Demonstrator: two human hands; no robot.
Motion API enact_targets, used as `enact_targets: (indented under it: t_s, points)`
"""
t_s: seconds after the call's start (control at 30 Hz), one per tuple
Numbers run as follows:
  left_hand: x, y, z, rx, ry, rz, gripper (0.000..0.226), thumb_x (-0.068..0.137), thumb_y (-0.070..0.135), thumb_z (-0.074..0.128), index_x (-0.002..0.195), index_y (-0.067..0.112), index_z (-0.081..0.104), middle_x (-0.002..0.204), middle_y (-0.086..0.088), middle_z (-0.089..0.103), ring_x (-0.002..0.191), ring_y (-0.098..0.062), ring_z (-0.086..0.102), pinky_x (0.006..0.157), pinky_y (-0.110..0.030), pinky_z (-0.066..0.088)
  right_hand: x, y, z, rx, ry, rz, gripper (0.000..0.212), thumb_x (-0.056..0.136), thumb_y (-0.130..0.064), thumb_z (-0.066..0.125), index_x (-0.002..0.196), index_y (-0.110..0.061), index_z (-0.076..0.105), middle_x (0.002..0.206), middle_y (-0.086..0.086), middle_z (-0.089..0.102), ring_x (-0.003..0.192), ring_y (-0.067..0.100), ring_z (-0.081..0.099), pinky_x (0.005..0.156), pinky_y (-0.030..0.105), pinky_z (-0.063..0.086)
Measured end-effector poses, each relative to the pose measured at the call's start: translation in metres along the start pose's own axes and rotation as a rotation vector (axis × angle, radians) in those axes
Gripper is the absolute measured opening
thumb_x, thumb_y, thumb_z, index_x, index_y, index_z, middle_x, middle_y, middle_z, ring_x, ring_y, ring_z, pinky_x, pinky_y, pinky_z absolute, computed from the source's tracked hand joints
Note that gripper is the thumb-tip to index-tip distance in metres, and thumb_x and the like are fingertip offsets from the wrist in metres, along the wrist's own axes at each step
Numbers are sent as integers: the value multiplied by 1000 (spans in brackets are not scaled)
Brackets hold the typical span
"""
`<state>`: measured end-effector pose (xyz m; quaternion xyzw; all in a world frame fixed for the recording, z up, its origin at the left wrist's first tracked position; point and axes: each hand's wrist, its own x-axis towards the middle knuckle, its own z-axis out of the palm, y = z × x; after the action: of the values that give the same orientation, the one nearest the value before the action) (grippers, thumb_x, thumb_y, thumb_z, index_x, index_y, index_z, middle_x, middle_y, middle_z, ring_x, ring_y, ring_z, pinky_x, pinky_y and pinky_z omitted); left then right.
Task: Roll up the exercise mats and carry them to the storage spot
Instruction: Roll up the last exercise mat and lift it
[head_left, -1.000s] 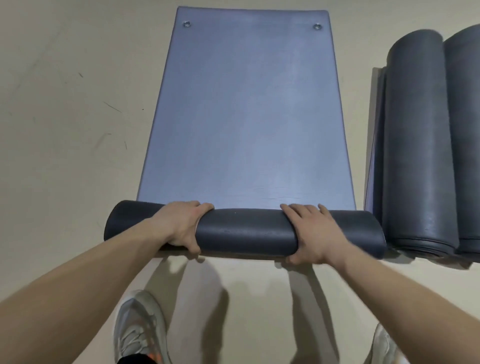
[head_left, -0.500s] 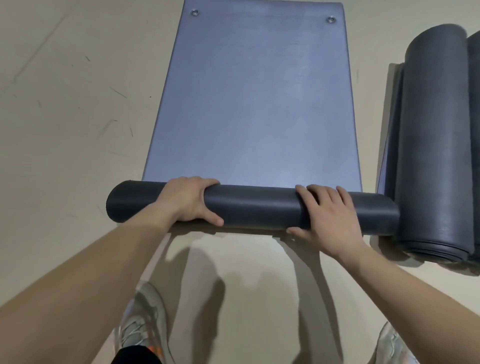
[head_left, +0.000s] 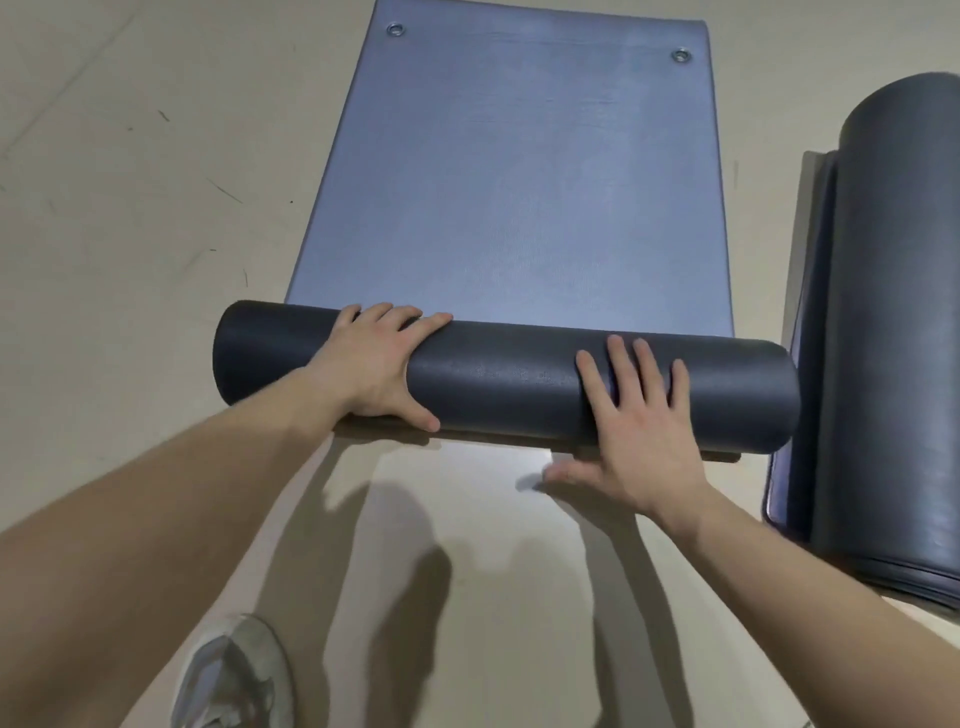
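Note:
A blue-grey exercise mat (head_left: 519, 171) lies flat on the beige floor, with two metal eyelets at its far end. Its near end is wound into a dark roll (head_left: 509, 382) lying across the view. My left hand (head_left: 371, 366) curls over the roll near its left end, thumb on the near side. My right hand (head_left: 636, 431) lies flat on the roll's right part, fingers spread and thumb off to the side above the floor.
A rolled dark mat (head_left: 893, 338) lies lengthwise at the right, its near end beside the roll's right end. My left shoe (head_left: 234, 675) shows at the bottom. Bare beige floor (head_left: 130, 234) stretches to the left.
The roll has advanced along the mat and grown thicker, leaving less flat mat. My right hand went from curled over the roll to flat with spread fingers.

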<state>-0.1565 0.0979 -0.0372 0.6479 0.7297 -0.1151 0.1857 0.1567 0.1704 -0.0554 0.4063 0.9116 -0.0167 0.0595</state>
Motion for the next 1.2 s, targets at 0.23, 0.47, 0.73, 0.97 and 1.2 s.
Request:
enact_targets:
  t_s: [0.23, 0.47, 0.73, 0.97, 1.2]
  points:
    - [-10, 9, 27, 194, 173, 21, 129, 57, 84, 70, 157, 28, 10, 160, -4, 22, 147, -34, 25, 120, -61, 20, 32, 12, 3, -186, -111, -23, 111, 68, -54, 81, 155, -22, 20, 152, 16, 37, 139, 40, 36, 110, 60, 28]
    - [-51, 30, 19, 62, -33, 76, 116, 55, 72, 72, 151, 36, 18, 146, 4, 42, 125, -25, 50, 109, -50, 38, -7, 6, -25, -99, -301, -93, 112, 71, -62, 76, 155, -30, 10, 152, 5, 39, 136, 32, 41, 116, 51, 31]
    - [-47, 22, -12, -333, -517, 28, 108, 45, 59, 94, 139, 48, 42, 126, 14, 58, 115, -20, 56, 102, -39, 47, -48, -5, -46, 25, -330, -60, 133, 58, -74, 79, 160, -30, 6, 152, 3, 38, 139, 29, 38, 120, 49, 24]
    - [-86, 24, -6, -107, -7, -112, 92, 69, 85, 58, 149, 43, 41, 143, 13, 54, 128, -21, 53, 104, -42, 43, -22, -3, -47, 62, -312, -35, 113, 57, -80, 70, 150, -45, 17, 145, -2, 41, 132, 25, 44, 114, 49, 28]
    - [-64, 13, 10, -265, 214, -57, 79, 89, 73, 20, 149, 31, 51, 149, 7, 55, 135, -19, 48, 116, -40, 26, 0, 2, -50, -44, -203, -37, 122, 54, -88, 68, 154, -35, 21, 147, 0, 44, 134, 28, 43, 117, 50, 28]
